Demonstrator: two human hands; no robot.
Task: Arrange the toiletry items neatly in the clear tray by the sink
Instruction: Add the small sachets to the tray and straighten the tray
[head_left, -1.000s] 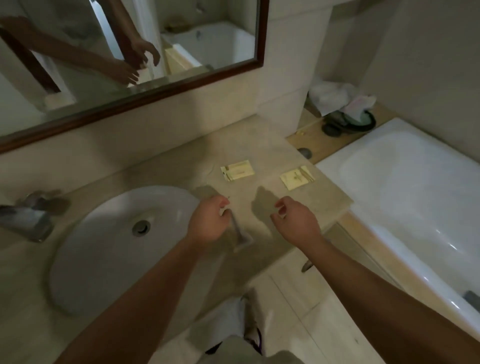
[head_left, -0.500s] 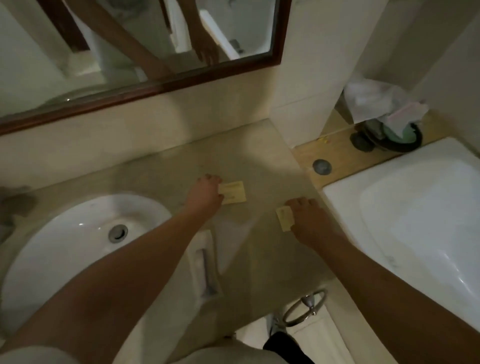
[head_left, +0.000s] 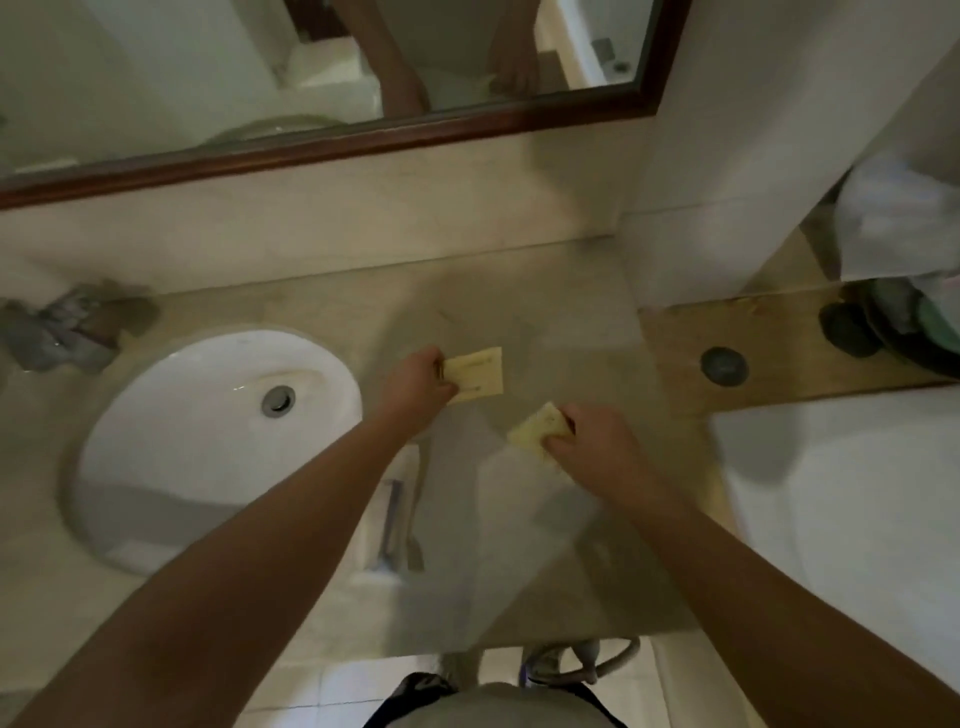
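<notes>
From above: the left hand (head_left: 415, 387) pinches the left edge of a flat yellow packet (head_left: 478, 374), which juts rightward over the counter (head_left: 545, 322). The right hand (head_left: 592, 447) grips a second yellow packet (head_left: 537, 428), tilted, jutting left of its fingers. The clear tray (head_left: 409, 462), holding a razor (head_left: 392, 514), lies beside the sink (head_left: 208, 441), nearer than both packets.

Two yellow packets (head_left: 475, 373) (head_left: 537, 431), one razor (head_left: 392, 514), one sink (head_left: 208, 415), one mirror (head_left: 156, 78).
</notes>
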